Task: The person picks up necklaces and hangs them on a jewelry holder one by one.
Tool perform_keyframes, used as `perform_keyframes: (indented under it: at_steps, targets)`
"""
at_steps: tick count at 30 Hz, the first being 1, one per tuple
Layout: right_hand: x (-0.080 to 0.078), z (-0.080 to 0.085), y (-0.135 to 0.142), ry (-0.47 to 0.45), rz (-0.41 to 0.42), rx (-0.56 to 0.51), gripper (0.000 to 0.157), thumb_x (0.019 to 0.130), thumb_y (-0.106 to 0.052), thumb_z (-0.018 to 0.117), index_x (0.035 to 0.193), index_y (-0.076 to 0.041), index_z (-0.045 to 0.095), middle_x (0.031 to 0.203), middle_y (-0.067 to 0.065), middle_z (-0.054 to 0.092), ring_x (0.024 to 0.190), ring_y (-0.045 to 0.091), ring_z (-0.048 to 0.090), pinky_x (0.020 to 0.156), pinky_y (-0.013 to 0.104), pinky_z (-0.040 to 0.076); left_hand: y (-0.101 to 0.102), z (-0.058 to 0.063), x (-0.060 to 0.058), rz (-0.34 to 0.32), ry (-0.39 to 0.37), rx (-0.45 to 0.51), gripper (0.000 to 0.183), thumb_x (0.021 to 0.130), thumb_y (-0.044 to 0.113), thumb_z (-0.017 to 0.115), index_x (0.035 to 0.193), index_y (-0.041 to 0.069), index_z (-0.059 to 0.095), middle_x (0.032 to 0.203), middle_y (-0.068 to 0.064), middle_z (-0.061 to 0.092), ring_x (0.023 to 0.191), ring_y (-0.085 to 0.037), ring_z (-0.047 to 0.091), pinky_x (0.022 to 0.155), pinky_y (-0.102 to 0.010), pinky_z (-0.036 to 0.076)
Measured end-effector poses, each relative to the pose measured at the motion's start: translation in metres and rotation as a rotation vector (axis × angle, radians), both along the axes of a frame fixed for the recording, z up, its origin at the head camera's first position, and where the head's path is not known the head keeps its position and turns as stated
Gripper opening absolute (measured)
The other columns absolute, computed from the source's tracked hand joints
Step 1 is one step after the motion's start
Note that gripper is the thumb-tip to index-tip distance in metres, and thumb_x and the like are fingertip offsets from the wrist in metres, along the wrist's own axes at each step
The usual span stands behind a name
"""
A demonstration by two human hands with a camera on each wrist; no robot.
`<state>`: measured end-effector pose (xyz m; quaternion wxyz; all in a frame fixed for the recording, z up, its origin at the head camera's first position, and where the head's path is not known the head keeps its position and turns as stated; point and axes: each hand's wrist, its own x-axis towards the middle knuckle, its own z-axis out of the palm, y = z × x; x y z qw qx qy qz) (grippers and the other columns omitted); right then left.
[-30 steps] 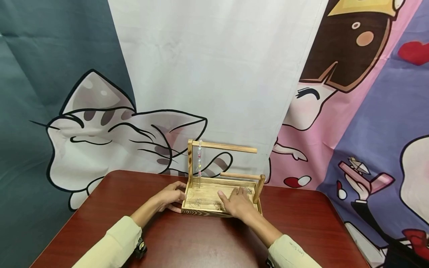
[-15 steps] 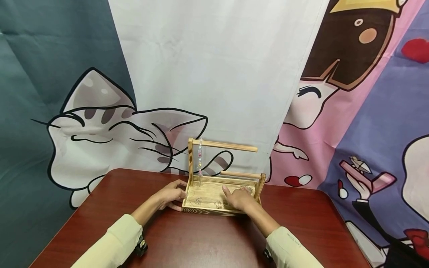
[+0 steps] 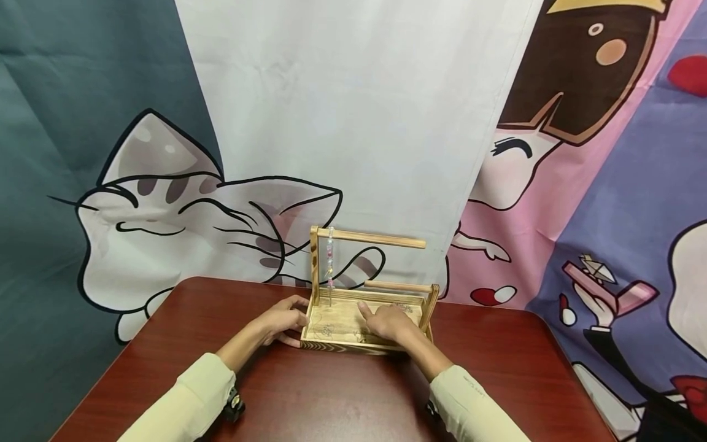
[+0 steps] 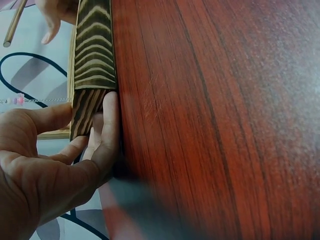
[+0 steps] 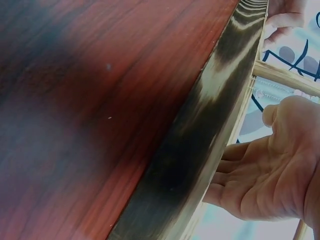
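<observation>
A wooden display stand stands on the table, a shallow tray with a post at each end and two horizontal rods. A string of clear and pink beads hangs from the upper rod beside the left post. My left hand grips the tray's left end; in the left wrist view its fingers lie against the end wall and low edge. My right hand reaches into the tray's right half, fingers extended down, thumb raised. The tray wall hides its fingertips in the right wrist view.
The red-brown wooden table spreads around the stand. A lower rod juts leftward from the right post. Dark line drawings mark the tray floor. A printed cloth backdrop hangs behind the table.
My right hand has shifted inside the tray, first to the right and back, then slightly left, with its thumb lifting. The left hand keeps its hold on the tray's left end.
</observation>
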<state>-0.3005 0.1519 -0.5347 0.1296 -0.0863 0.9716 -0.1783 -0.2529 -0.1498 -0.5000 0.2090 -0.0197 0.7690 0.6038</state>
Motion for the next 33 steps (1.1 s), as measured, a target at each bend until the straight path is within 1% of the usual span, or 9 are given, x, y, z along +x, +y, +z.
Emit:
perform_keyframes:
  at_steps: [3,5,7,9,12,15,22,28,33]
  targets:
    - [0.005,0.014,-0.006,-0.02,0.004,-0.024,0.102,0.112,-0.081,0.019,0.1,-0.003,0.084,0.142,0.032,0.074,0.138,0.056,0.066,0.121,0.066,0.054,0.0,0.0,0.0,-0.003,-0.001,0.001,0.062,0.097,0.002,0.064,0.156,0.0,0.048,0.122,-0.023,0.073,0.103,-0.029,0.076,0.07,-0.046,0.072]
    - [0.011,0.025,-0.013,-0.039,0.004,-0.038,0.102,0.113,-0.08,0.02,0.105,-0.001,0.084,0.144,0.031,0.073,0.138,0.055,0.067,0.121,0.064,0.054,-0.001,0.0,0.0,-0.007,0.001,-0.001,0.062,0.097,0.002,0.064,0.157,0.001,0.047,0.122,-0.023,0.073,0.104,-0.029,0.076,0.07,-0.046,0.072]
    - [0.009,0.026,-0.019,-0.047,0.019,-0.045,0.105,0.112,-0.081,0.019,0.12,0.003,0.082,0.145,0.031,0.073,0.138,0.054,0.067,0.12,0.064,0.055,-0.001,0.0,0.0,-0.01,0.002,-0.001,0.063,0.096,0.002,0.064,0.157,0.001,0.048,0.122,-0.023,0.073,0.104,-0.029,0.076,0.071,-0.047,0.073]
    - [0.012,0.032,-0.025,-0.051,0.025,-0.053,0.105,0.111,-0.081,0.02,0.126,0.003,0.081,0.144,0.032,0.073,0.137,0.054,0.068,0.12,0.064,0.055,-0.001,0.001,0.0,-0.012,0.002,0.0,0.063,0.096,0.002,0.064,0.157,0.0,0.047,0.122,-0.023,0.073,0.104,-0.03,0.076,0.071,-0.047,0.073]
    - [0.018,0.039,-0.036,-0.05,0.05,-0.055,0.095,0.115,-0.075,0.024,0.114,-0.001,0.084,0.144,0.031,0.073,0.138,0.053,0.068,0.121,0.062,0.055,0.0,0.001,0.001,-0.012,0.0,0.0,0.063,0.097,0.002,0.064,0.157,0.001,0.047,0.122,-0.023,0.073,0.104,-0.03,0.076,0.072,-0.047,0.073]
    - [0.032,0.056,-0.048,-0.061,0.053,-0.076,0.082,0.118,-0.066,0.033,0.109,-0.001,0.083,0.147,0.032,0.071,0.143,0.052,0.065,0.126,0.061,0.052,0.0,0.002,0.001,-0.005,-0.001,-0.002,0.063,0.096,0.002,0.063,0.157,0.001,0.048,0.123,-0.024,0.073,0.104,-0.03,0.076,0.071,-0.047,0.073]
    - [0.036,0.052,-0.064,-0.007,0.166,-0.075,0.078,0.118,-0.062,0.038,0.129,0.004,0.078,0.148,0.031,0.07,0.144,0.049,0.063,0.127,0.06,0.051,-0.001,0.003,0.0,-0.004,-0.007,-0.003,0.065,0.095,0.003,0.064,0.158,0.002,0.048,0.123,-0.023,0.073,0.105,-0.031,0.076,0.072,-0.046,0.073]
    - [0.034,0.044,-0.063,0.002,0.262,-0.118,0.069,0.12,-0.057,0.039,0.153,-0.005,0.069,0.161,0.023,0.065,0.155,0.047,0.055,0.133,0.06,0.044,-0.001,0.002,0.0,-0.001,-0.01,-0.001,0.064,0.096,0.003,0.064,0.157,0.002,0.048,0.123,-0.023,0.073,0.106,-0.031,0.076,0.072,-0.047,0.073]
    - [0.032,0.044,-0.056,0.109,0.32,-0.167,0.055,0.12,-0.045,0.048,0.151,-0.005,0.071,0.149,0.018,0.075,0.146,0.042,0.066,0.127,0.057,0.052,-0.001,0.001,0.0,0.002,-0.012,0.002,0.062,0.096,0.003,0.065,0.156,0.002,0.049,0.123,-0.023,0.074,0.105,-0.03,0.077,0.072,-0.047,0.073]
